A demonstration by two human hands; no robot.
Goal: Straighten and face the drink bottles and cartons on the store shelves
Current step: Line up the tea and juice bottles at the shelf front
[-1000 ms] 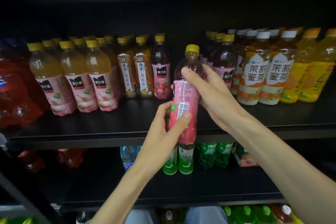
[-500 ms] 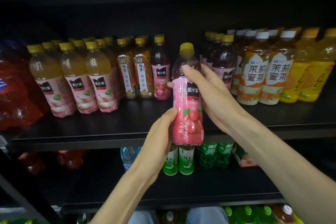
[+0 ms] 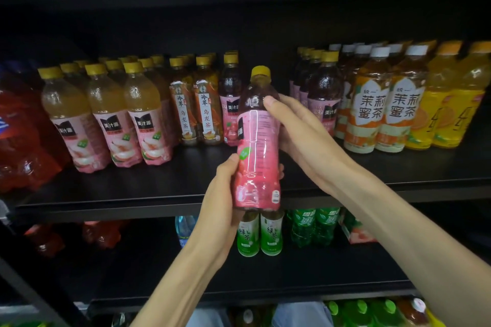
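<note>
A dark drink bottle (image 3: pixel 258 141) with a pink label and yellow cap is held upright in front of the black upper shelf (image 3: pixel 159 194). My left hand (image 3: pixel 224 194) grips its lower part, thumb on the label's left side. My right hand (image 3: pixel 297 130) wraps its upper part from the right, fingertips on the shoulder. The label's small-print side faces me; the logo shows only at its left edge. Bottles of the same drink stand at the shelf's back, one on the left (image 3: pixel 230 103) and a row on the right (image 3: pixel 322 103).
The upper shelf also holds pale peach bottles (image 3: pixel 106 119), oolong tea bottles (image 3: pixel 196 111), jasmine tea bottles (image 3: pixel 382 111), yellow bottles (image 3: pixel 451 109) and red packs (image 3: pixel 18 135). Green tea bottles (image 3: pixel 260 233) and dark green bottles (image 3: pixel 313 225) stand on the lower shelf.
The held bottle has been turned about its upright axis: the barcode faced me first, then the logo, now the small-print side. Both hands stayed on it.
</note>
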